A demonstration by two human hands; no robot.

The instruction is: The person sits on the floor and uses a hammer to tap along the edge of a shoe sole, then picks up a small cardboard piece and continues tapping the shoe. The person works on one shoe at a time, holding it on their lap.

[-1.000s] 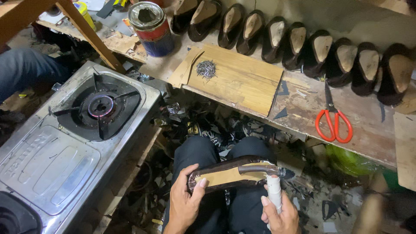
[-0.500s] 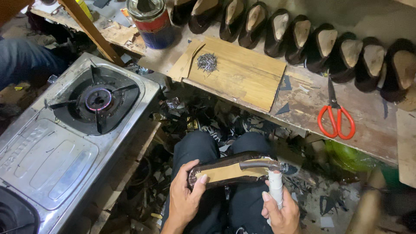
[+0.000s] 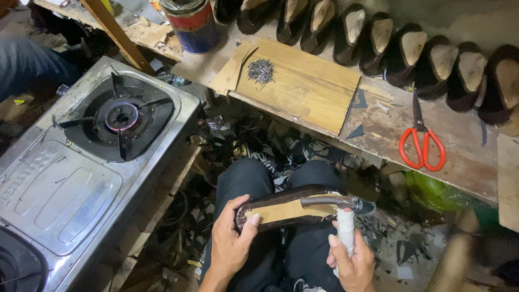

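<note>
Item in hand: a dark shoe upper on its last point(image 3: 289, 208), sole side up, with a tan insole showing. It is being held over the person's lap, above the dark trousers point(image 3: 254, 178), lying roughly level with its toe end toward the left.

Left hand point(image 3: 230, 243): the fingers are being wrapped closely around the toe end of the shoe, the thumb being pressed on the tan insole.

Right hand point(image 3: 351, 259): it is being closed tightly around the white-wrapped handle of a hammer-like tool point(image 3: 340, 216), whose dark curved metal head is being laid across the heel part of the insole.

Workbench point(image 3: 459, 167), wooden, running across the upper part of the view:
- a light wooden board point(image 3: 308, 92), on which a small heap of nails point(image 3: 260, 70) is lying near the left edge;
- orange-handled scissors point(image 3: 421, 140), blades pointing away from the person, well to the right of the board;
- a row of dark shoes on lasts point(image 3: 411, 48), being stood side by side along the back, tan soles facing out;
- a red and blue tin can point(image 3: 193, 24) at the left end of the bench.

To the person's left: a steel gas stove point(image 3: 65, 184), one burner point(image 3: 121, 116) being kept alight with a faint flame.

Floor point(image 3: 270, 146) under the bench: being covered with dark scraps and offcuts.
</note>
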